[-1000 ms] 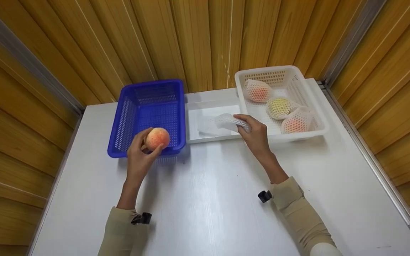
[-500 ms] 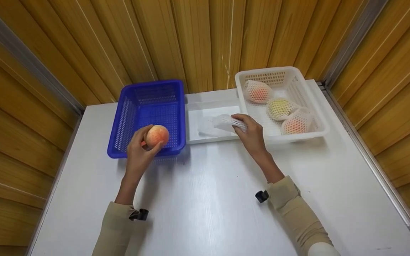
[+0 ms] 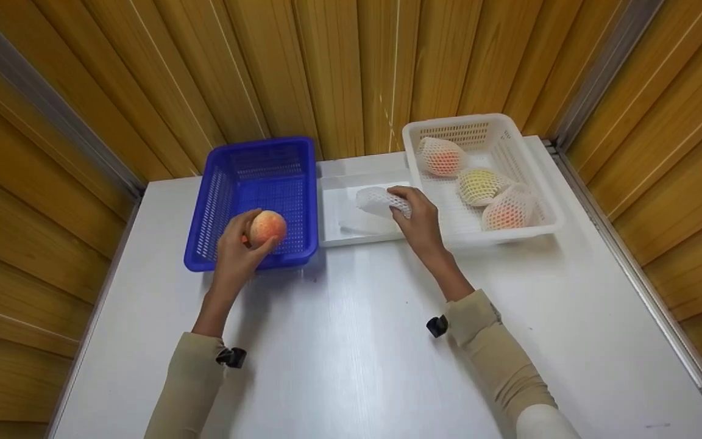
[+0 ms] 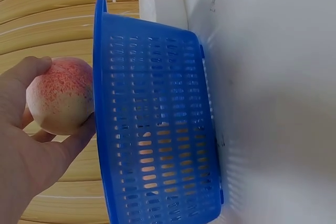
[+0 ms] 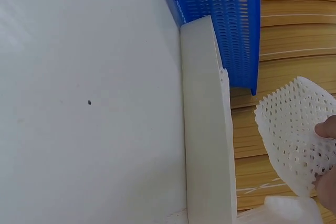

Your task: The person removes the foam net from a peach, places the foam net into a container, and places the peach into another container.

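The peach [image 3: 268, 227] is blushing coral-red over cream, its red breaking up into fine speckles. The foam net [image 3: 377, 201] is showing white, open mesh patterning it all over. One basket [image 3: 312, 201] is blazing deep blue, rows of slots lining its walls; a second basket [image 3: 553, 223] is gleaming white around two reddish fruits [image 3: 445, 161] and one yellow fruit [image 3: 478, 186], all wearing white lattice. Sleeves [image 3: 189, 375] are showing khaki; the wall [image 3: 333, 79] is running golden-brown in wood grain.

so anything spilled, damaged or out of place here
Little stands out: the blue basket and white basket stand upright, and the peach in the left hand shows no obvious damage. In the right wrist view, a dark speck oddly breaks up the plain white table.
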